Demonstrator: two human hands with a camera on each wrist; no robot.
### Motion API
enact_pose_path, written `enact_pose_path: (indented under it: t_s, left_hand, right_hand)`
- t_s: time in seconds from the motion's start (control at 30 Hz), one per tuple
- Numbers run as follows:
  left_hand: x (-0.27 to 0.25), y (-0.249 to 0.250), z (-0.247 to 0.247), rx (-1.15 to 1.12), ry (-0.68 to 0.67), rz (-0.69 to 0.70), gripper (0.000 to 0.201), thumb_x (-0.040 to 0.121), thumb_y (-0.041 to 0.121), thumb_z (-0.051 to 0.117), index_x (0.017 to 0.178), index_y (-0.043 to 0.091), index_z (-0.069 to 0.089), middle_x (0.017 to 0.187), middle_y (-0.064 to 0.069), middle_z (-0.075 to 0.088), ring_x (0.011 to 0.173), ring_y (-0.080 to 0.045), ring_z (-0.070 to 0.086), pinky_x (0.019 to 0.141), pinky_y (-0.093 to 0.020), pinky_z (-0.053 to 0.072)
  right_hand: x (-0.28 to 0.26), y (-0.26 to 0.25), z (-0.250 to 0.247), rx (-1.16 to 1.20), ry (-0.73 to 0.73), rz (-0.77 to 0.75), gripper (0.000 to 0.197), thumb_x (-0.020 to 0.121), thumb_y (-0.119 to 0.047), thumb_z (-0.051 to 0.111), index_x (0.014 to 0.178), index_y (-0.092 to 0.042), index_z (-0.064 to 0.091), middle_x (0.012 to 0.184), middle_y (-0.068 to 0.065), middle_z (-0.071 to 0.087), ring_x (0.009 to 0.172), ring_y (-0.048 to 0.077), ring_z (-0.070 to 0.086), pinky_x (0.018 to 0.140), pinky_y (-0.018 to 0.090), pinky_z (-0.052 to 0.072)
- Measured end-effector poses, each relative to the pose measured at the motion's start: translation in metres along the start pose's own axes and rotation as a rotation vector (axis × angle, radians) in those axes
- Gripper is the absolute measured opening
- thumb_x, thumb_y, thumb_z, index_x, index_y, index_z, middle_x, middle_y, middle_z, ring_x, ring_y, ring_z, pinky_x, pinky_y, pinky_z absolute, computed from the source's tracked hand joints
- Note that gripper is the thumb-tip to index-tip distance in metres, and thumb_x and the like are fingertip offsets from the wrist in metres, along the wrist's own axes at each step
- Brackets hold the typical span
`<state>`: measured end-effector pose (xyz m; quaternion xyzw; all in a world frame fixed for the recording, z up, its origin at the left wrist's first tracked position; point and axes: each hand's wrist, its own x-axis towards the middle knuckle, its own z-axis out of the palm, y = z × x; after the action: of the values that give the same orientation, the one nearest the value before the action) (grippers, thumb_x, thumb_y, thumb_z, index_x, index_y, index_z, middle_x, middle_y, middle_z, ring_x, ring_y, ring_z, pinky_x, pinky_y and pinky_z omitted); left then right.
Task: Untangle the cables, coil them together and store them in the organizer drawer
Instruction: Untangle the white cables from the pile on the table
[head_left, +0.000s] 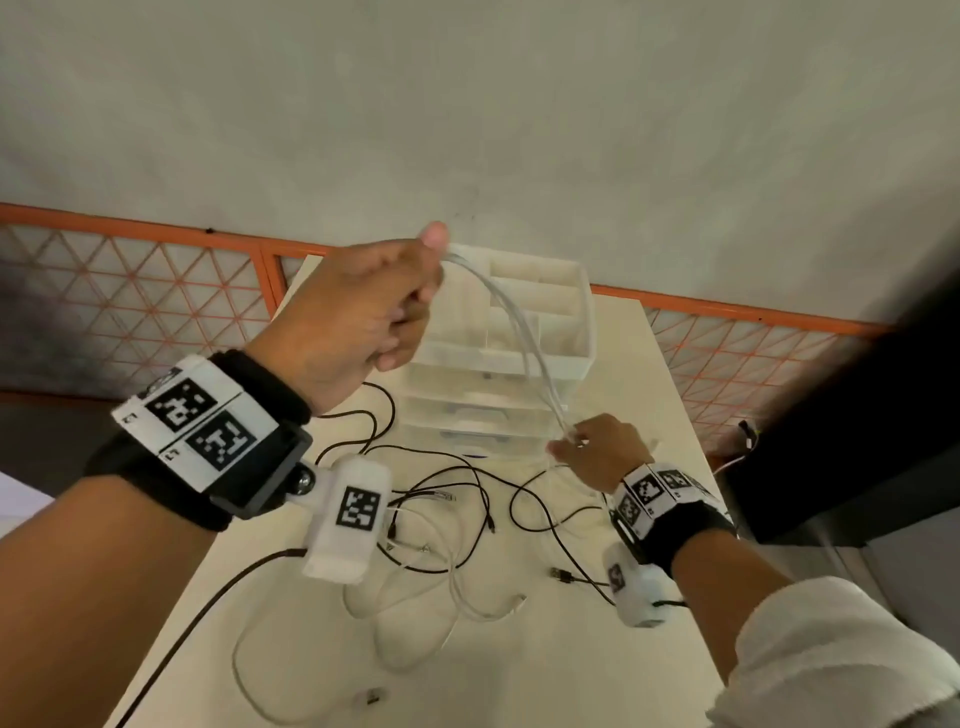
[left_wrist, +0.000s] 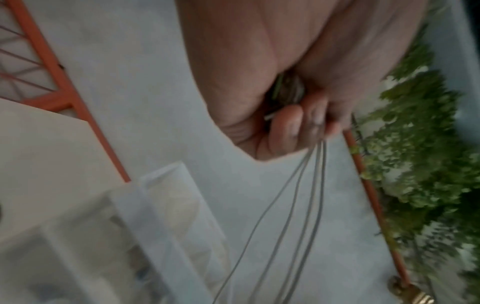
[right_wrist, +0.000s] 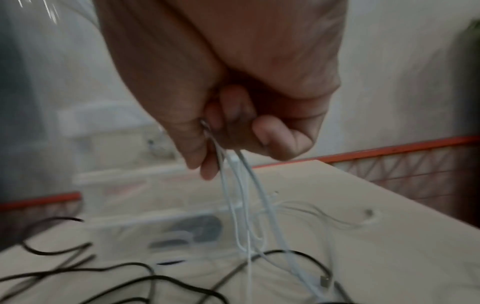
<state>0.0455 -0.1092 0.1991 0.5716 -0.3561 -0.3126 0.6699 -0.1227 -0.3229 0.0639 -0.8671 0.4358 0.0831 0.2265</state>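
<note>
A white cable (head_left: 524, 332) runs in several strands between my two hands, in front of the clear organizer drawer unit (head_left: 582, 332). My left hand (head_left: 363, 312) is raised and grips the upper loops (left_wrist: 306, 185) in curled fingers. Lower and to the right, my right hand (head_left: 597, 447) pinches the same strands (right_wrist: 233, 185) just above the table. Black cables (head_left: 457, 499) and more white cable (head_left: 467, 603) lie tangled on the beige table (head_left: 649, 389). The organizer's drawers look pushed in.
An orange-framed mesh railing (head_left: 156, 291) runs behind the table. A dark object (head_left: 857, 441) stands at the right edge. A black USB plug (head_left: 561, 574) lies near my right wrist, and a small white plug (head_left: 371, 695) near the table's front.
</note>
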Motion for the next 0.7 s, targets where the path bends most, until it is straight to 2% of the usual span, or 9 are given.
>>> enact_pose_path:
  t_s: [0.1,0.2,0.27,0.33,0.4,0.5,0.6,0.63,0.7]
  left_hand:
    - [0.000,-0.026,-0.022,-0.021,0.137,-0.059,0.045,0.097,0.051,0.050,0.064,0.020,0.042,0.059,0.003,0.028,0.051,-0.014,0.022,0.044,-0.025,0.022]
    - [-0.004,-0.060,-0.035,0.399,0.107,-0.199,0.049,0.093,0.061,0.047,0.074,0.015,0.052,0.065,0.001,0.041,0.059,-0.016,0.037,0.055,-0.029,0.035]
    - [-0.009,-0.083,-0.040,0.734,0.016,-0.236,0.056,0.091,0.065,0.046,0.072,0.012,0.055,0.064,-0.001,0.052,0.060,-0.019,0.051,0.061,-0.032,0.042]
    - [-0.013,-0.099,-0.042,0.803,-0.052,-0.304,0.057,0.090,0.063,0.050,0.067,0.011,0.059,0.057,0.003,0.062,0.054,-0.022,0.062,0.058,-0.029,0.048]
    - [-0.016,-0.112,-0.043,0.799,-0.094,-0.384,0.059,0.091,0.062,0.049,0.064,0.013,0.067,0.055,0.002,0.067,0.054,-0.021,0.067,0.058,-0.029,0.052]
    - [-0.016,-0.121,-0.041,0.893,-0.102,-0.401,0.062,0.096,0.058,0.043,0.060,0.018,0.072,0.060,0.002,0.071,0.056,-0.014,0.066,0.061,-0.024,0.043]
    - [-0.015,-0.126,-0.039,0.735,-0.006,-0.440,0.048,0.100,0.042,0.049,0.071,0.011,0.074,0.065,0.005,0.075,0.059,-0.012,0.068,0.056,-0.024,0.044]
    - [-0.016,-0.126,-0.037,0.677,0.026,-0.468,0.039,0.099,0.035,0.053,0.080,0.009,0.074,0.064,0.003,0.075,0.056,-0.013,0.066,0.048,-0.021,0.042]
    - [-0.019,-0.127,-0.034,0.637,0.061,-0.485,0.024,0.098,0.026,0.055,0.092,0.011,0.073,0.067,-0.005,0.074,0.053,-0.015,0.058,0.038,-0.017,0.036]
  right_hand:
    - [0.014,0.022,-0.017,0.072,0.164,0.161,0.030,0.097,-0.042,0.058,0.092,-0.016,0.072,0.094,0.010,0.070,0.087,0.032,0.065,0.073,0.032,0.049]
    - [0.028,0.018,-0.060,0.578,0.498,0.040,0.020,0.095,-0.036,0.059,0.080,-0.025,0.067,0.094,0.007,0.076,0.086,0.032,0.070,0.080,0.046,0.059]
    - [0.033,0.013,-0.085,0.733,0.675,-0.062,0.016,0.090,-0.047,0.063,0.081,-0.033,0.064,0.083,0.000,0.073,0.080,0.031,0.071,0.078,0.052,0.061]
    - [0.035,0.008,-0.099,0.813,0.724,-0.176,0.008,0.087,-0.053,0.061,0.084,-0.045,0.060,0.084,-0.003,0.070,0.079,0.028,0.070,0.078,0.053,0.059]
    - [0.035,0.006,-0.099,0.875,0.698,-0.272,0.005,0.087,-0.045,0.057,0.086,-0.050,0.056,0.085,-0.005,0.068,0.075,0.022,0.065,0.070,0.045,0.054]
    - [0.040,0.020,-0.072,0.768,0.545,-0.264,0.030,0.089,-0.019,0.055,0.092,-0.049,0.055,0.096,-0.004,0.067,0.082,0.023,0.063,0.065,0.040,0.051]
    - [0.045,0.053,-0.025,0.489,0.161,-0.074,0.053,0.090,-0.019,0.064,0.117,-0.060,0.046,0.140,0.003,0.058,0.100,0.027,0.064,0.083,0.050,0.056]
    - [0.045,0.062,-0.011,0.401,0.059,0.003,0.063,0.088,-0.021,0.066,0.131,-0.058,0.038,0.144,0.002,0.055,0.104,0.027,0.064,0.090,0.049,0.055]
    - [0.035,0.062,0.009,0.274,-0.003,0.098,0.065,0.086,-0.019,0.062,0.142,-0.040,0.037,0.128,0.002,0.065,0.104,0.029,0.068,0.094,0.046,0.056]
